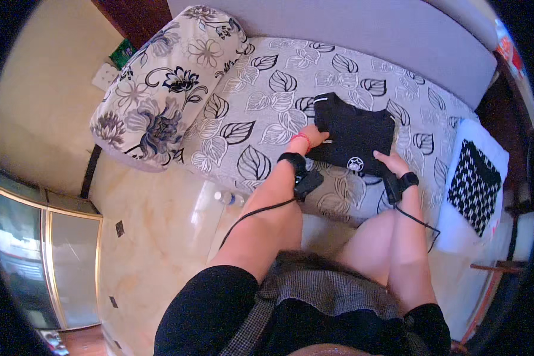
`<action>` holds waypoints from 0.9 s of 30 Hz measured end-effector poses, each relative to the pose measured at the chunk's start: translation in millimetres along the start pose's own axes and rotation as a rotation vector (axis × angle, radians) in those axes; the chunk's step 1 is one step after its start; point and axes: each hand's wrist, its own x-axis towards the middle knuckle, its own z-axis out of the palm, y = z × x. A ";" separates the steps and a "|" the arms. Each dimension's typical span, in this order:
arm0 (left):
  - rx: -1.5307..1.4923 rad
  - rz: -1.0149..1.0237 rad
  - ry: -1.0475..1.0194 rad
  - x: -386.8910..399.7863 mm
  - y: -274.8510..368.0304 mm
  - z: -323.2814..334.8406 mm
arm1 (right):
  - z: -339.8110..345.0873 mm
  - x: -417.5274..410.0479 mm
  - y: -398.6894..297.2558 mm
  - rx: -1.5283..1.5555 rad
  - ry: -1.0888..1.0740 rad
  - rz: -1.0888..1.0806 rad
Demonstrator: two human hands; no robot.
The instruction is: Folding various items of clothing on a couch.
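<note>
A black garment, apparently folded, is spread in front of me over the leaf-patterned sofa seat. It has a round white star emblem near its lower edge and a white stripe at the upper left corner. My left hand grips its left side, with the thumb on top of the cloth. At the lower right edge, my right hand pinches the fabric, thumb uppermost. The fingers under the cloth are hidden. Both wrists wear black straps with dark devices and cables.
Right of the garment, a black-and-white patterned cloth lies on a folded pale cloth. A floral bolster fills the sofa's left end; the grey backrest rises behind. A capped bottle is by the sofa's front edge.
</note>
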 end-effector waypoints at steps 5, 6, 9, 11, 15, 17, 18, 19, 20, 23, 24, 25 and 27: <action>0.148 -0.113 -0.015 -64.2 0.3 -27.7 | -7.0 -32.5 16.8 -0.143 0.183 0.285; 0.135 -0.099 0.220 -72.3 3.4 -26.4 | -6.0 -27.2 22.3 -0.089 0.293 0.239; 0.089 -0.012 0.488 -73.5 17.5 -21.7 | -9.6 -0.7 34.4 -0.315 0.685 -0.034; 0.039 0.051 0.488 -63.0 24.5 -17.4 | -13.6 22.3 34.8 -0.244 0.661 -0.079; -0.038 0.060 0.535 -36.8 24.1 -13.2 | -22.5 54.9 33.5 -0.210 0.697 -0.132; -0.052 0.025 0.536 -23.9 22.5 -10.9 | -21.4 66.6 36.1 -0.107 0.633 -0.154; -0.016 0.071 0.619 -19.6 21.9 -6.6 | -19.1 70.7 38.2 -0.103 0.652 -0.165; -0.012 0.083 0.632 -14.5 22.2 -3.8 | -16.7 73.5 38.7 -0.086 0.666 -0.201; -0.007 0.091 0.639 -10.9 23.0 0.4 | -14.3 74.8 37.5 -0.069 0.674 -0.141; 0.015 0.149 0.732 -1.0 26.6 6.3 | -15.7 69.2 17.6 -0.258 0.606 -0.140; -0.003 0.177 0.736 3.0 27.4 4.8 | -16.7 62.3 7.5 -0.321 0.562 -0.220; -0.023 0.174 0.736 6.5 26.7 1.9 | -20.1 60.2 -7.0 -0.448 0.510 -0.152; -0.146 0.269 0.827 14.1 24.6 -3.0 | -24.9 47.3 -25.3 0.353 0.153 -0.318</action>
